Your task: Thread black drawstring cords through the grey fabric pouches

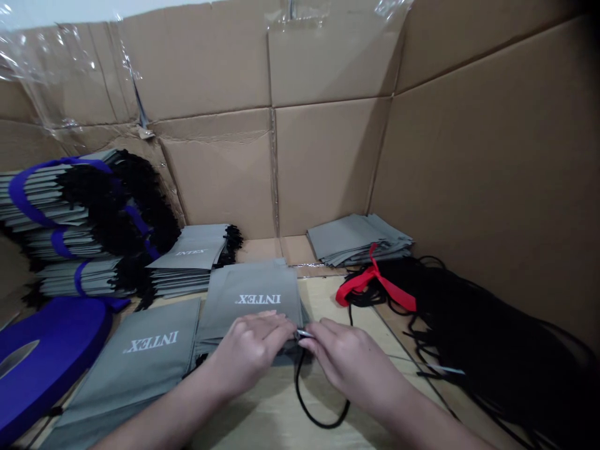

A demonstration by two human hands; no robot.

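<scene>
My left hand [253, 347] lies over the lower right part of a grey INTEX fabric pouch [253, 281], its fingers closed on the pouch's edge. A slim shiny metal threading tool [304, 334] is pinched in my right hand [344, 353], its tip at the pouch's edge by my left fingertips. What the tip does inside the fabric is hidden. From below my right fingers a black cord [323, 427] hangs in a loop onto the table. More grey pouches lie beneath the one I hold. Another INTEX pouch stack [150, 350] sits left of my left hand.
Strapped pouch bundles [60, 237] and a purple strap roll [51, 356] stand at the left. A pouch pile [187, 250] is behind. Right are grey pouches [351, 237], a red ribbon [394, 287], and black cords [497, 337] with a thin metal piece [447, 369]. Cardboard walls [328, 156] enclose the table.
</scene>
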